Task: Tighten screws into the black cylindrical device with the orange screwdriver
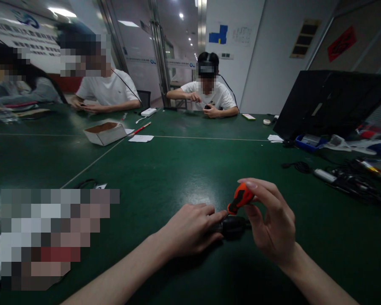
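Observation:
My right hand [271, 218] grips a short orange-and-black screwdriver [240, 198] by its handle, fingertips around the rounded end. The screwdriver leans, its lower end pointing down and left. Beneath it a glossy black, elongated object [234, 226] lies on the green table [165, 173]. My left hand [195, 226] is closed over the left part of that object, with the index finger reaching to the screwdriver's lower end. Fingers hide much of the black object, and the screwdriver's tip is too small to make out.
A large black monitor [330, 103] stands at the right, with tangled black cables [352, 182] before it. An open white box [106, 134] sits beyond my left hand, near a red pencil-like stick [140, 129]. Several people sit across the table; one person [217, 95] faces me.

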Demonstrator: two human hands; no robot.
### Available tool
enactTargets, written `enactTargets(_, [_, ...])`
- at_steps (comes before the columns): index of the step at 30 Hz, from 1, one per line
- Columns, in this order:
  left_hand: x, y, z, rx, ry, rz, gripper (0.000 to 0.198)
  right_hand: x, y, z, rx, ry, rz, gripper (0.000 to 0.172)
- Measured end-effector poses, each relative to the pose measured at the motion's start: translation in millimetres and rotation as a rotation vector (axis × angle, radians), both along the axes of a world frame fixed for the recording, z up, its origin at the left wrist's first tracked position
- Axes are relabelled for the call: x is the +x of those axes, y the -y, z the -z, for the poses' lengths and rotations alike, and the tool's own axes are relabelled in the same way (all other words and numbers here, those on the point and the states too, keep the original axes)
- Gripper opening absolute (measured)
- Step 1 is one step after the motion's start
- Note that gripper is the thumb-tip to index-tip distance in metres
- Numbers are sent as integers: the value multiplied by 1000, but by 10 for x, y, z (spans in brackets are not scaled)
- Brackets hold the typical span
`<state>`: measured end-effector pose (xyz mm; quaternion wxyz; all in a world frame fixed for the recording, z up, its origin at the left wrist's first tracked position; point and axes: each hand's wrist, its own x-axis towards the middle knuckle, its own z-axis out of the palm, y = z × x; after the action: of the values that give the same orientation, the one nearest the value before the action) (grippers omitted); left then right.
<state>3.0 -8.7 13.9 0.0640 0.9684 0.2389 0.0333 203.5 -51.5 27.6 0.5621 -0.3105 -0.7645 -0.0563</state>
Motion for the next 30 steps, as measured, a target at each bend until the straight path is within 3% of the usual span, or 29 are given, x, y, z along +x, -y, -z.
enactTargets(6, [9, -2, -24, 3, -29, 6, 36, -36, -9, 29, -30, -156, -162, 64])
enactTargets(12, [8, -6, -1, 25, -33, 12, 38, -68, -2, 35, -39, -204, -155, 65])
enactTargets(21, [-3, -7, -5, -6, -10, 9, 40, -13, 11, -25, 1, 8, -46, 59])
enactTargets(26, [-2, -9, 3, 4, -2, 11, 38, -4, 31, 15, -68, -40, -137, 62])
enactTargets(30, [8, -5, -4, 5, -19, 7, 37, -31, 23, 24, -31, -155, -203, 67])
